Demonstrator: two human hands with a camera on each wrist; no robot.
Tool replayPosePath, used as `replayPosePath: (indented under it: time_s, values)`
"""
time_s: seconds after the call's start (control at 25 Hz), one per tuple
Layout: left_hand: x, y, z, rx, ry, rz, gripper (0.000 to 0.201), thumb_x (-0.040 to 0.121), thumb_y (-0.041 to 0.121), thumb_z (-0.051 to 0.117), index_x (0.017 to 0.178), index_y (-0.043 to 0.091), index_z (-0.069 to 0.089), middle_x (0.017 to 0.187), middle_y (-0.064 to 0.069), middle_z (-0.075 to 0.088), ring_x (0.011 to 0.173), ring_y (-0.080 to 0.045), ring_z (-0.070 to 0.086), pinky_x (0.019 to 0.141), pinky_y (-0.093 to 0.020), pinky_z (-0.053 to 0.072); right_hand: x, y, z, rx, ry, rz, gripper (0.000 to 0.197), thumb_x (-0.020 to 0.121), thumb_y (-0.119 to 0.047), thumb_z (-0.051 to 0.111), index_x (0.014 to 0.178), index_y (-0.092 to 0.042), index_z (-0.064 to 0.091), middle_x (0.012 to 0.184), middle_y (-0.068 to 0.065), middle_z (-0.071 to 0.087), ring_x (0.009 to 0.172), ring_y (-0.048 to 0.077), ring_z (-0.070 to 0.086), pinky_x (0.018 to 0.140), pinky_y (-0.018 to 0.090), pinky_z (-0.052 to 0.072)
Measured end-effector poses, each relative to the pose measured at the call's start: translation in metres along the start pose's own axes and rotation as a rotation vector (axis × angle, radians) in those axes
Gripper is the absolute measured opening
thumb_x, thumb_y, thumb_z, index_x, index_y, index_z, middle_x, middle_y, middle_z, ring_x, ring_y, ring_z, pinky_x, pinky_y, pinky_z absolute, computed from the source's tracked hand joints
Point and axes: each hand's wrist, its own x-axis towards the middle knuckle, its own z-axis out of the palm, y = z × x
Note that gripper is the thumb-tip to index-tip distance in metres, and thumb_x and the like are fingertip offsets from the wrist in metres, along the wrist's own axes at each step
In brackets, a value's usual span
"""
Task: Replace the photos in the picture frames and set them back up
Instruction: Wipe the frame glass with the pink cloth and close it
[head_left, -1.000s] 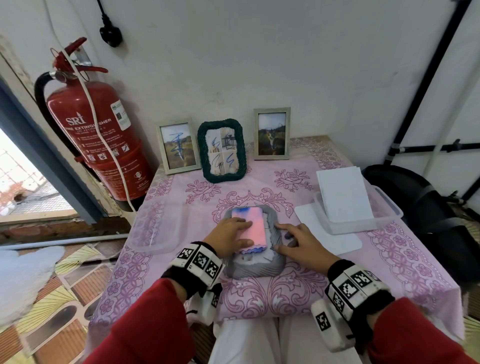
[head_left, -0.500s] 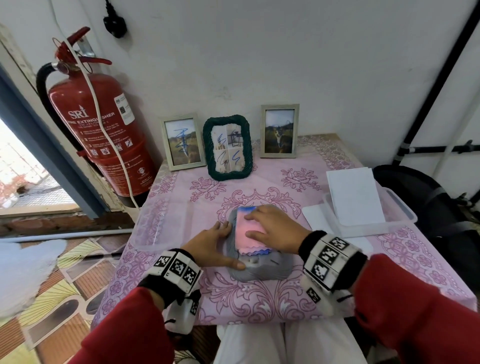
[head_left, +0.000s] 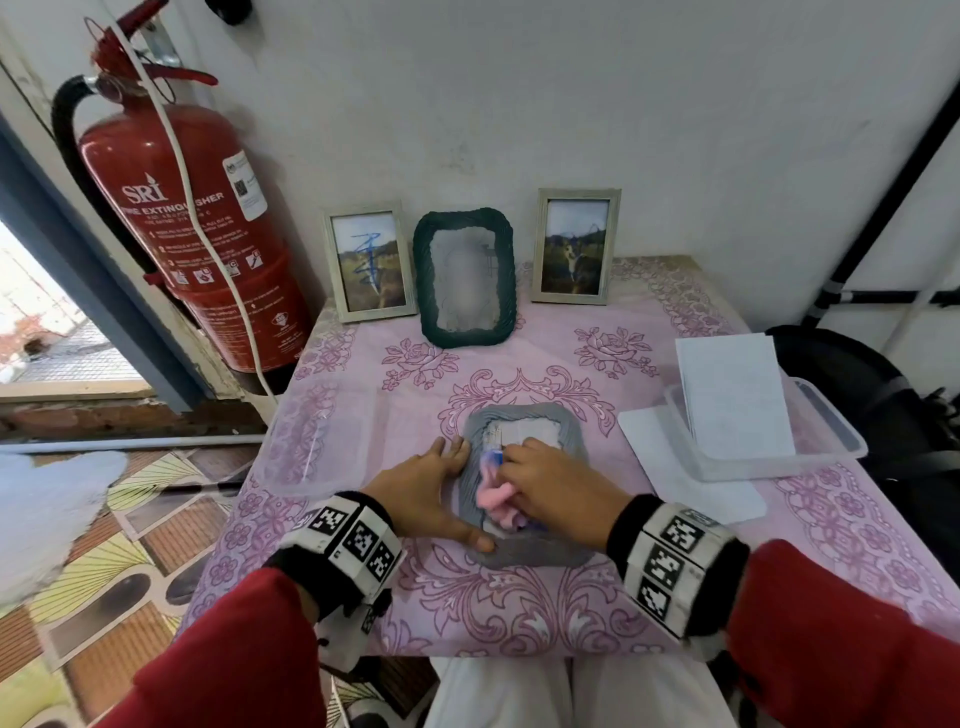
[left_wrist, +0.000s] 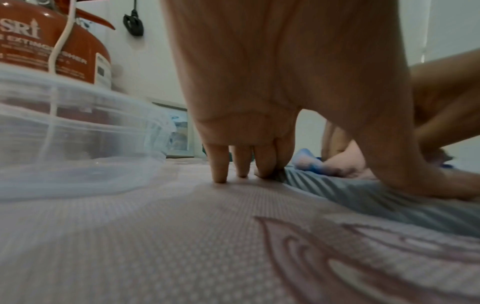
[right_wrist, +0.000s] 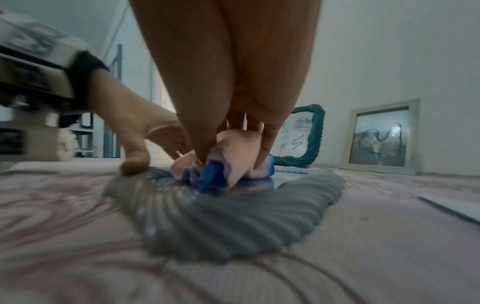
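Both hands meet at the grey frame, lying flat with its long axis away from you: left hand spread, bracing its left edge; right hand bunching the pink cloth on its glass.

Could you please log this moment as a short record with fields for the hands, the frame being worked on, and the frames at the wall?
left hand: steadies grey frame, thumb on its near edge, fingers on tablecloth
right hand: grips bunched pink-and-blue cloth on the glass
grey frame: lying flat
standing at wall: silver frame, green frame, silver frame
right side: clear tray holding white sheets
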Motion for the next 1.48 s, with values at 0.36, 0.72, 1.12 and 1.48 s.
replayPosePath:
  time_s: [0.36,0.72,1.12,1.48]
  values:
    - [-0.008,0.007,-0.004,0.011,-0.059,0.009,0.118,0.067,0.061,0.07,0.15,0.021,-0.003,0.159,0.0,-0.007,0.146,-0.017,-0.002,0.117,-0.033,0.004,-0.007,0.033,-0.006,0.12,0.027,0.109,0.027,0.092,-0.005,0.044,0.114,-0.009,0.059,0.119,0.01,0.055,0.111,0.025,0.049,0.098,0.038,0.039]
    - [-0.007,0.009,0.0,0.049,-0.049,-0.01,0.118,0.066,0.063,0.069,0.15,0.022,-0.004,0.158,0.001,-0.008,0.146,-0.017,-0.004,0.118,-0.035,0.004,0.007,0.011,0.005,0.122,0.076,0.009,0.026,0.086,-0.012,0.054,0.111,-0.008,0.059,0.117,0.008,0.054,0.108,0.023,0.047,0.089,0.032,0.033]
    - [-0.003,0.001,0.005,-0.011,-0.076,0.029,0.12,0.068,0.062,0.068,0.149,0.018,-0.008,0.158,0.0,-0.013,0.143,-0.016,-0.019,0.117,-0.04,-0.007,-0.02,0.041,0.002,0.02,0.109,0.027,0.024,0.093,-0.016,0.044,0.113,-0.017,0.057,0.117,0.0,0.056,0.107,0.018,0.051,0.086,0.03,0.034]
    - [0.001,0.008,0.002,0.079,-0.113,-0.011,0.123,0.067,0.062,0.069,0.149,0.012,-0.009,0.158,-0.007,-0.011,0.145,-0.026,-0.014,0.12,-0.044,0.004,-0.01,0.015,0.01,0.202,0.057,0.008,0.029,0.086,-0.012,0.055,0.114,-0.011,0.061,0.119,0.006,0.056,0.107,0.022,0.048,0.092,0.035,0.037]
